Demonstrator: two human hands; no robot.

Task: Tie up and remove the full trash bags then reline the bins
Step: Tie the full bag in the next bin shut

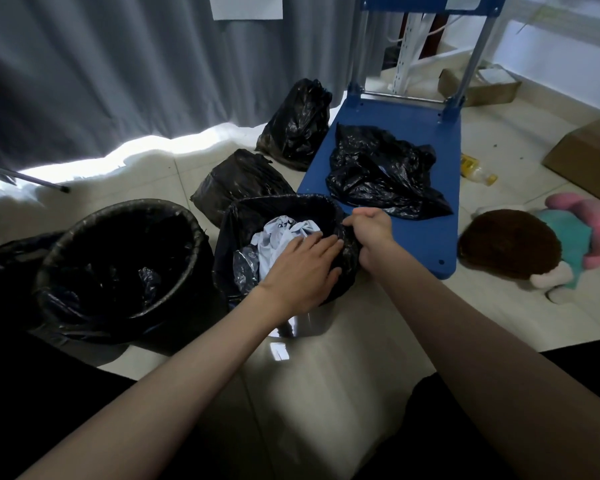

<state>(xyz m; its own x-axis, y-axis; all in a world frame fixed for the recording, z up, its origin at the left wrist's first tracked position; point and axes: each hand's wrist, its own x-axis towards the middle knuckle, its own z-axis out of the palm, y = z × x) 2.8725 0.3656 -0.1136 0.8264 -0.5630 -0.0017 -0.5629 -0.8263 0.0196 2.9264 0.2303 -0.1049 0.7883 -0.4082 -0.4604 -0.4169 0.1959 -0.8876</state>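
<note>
A blue cart (406, 233) carries a loose black bag (378, 168); two tied bags (236, 181) lie on the floor beside it. The left bin (118, 268) is lined and seems nearly empty. The right bin's liner (278, 206), thin, soft and slippery, is judged light: crumpled pale wrappers (281, 233) are held inside. Its rim is best gathered. The right hand (369, 225) is clenched on that rim; the left hand (302, 268) lies flat, fingers (326, 242) released.

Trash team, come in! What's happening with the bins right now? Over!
Left hand flat on the full bag's rim. Right hand pinching that rim. Bag untied, in its bin. Nothing blocking.
</note>
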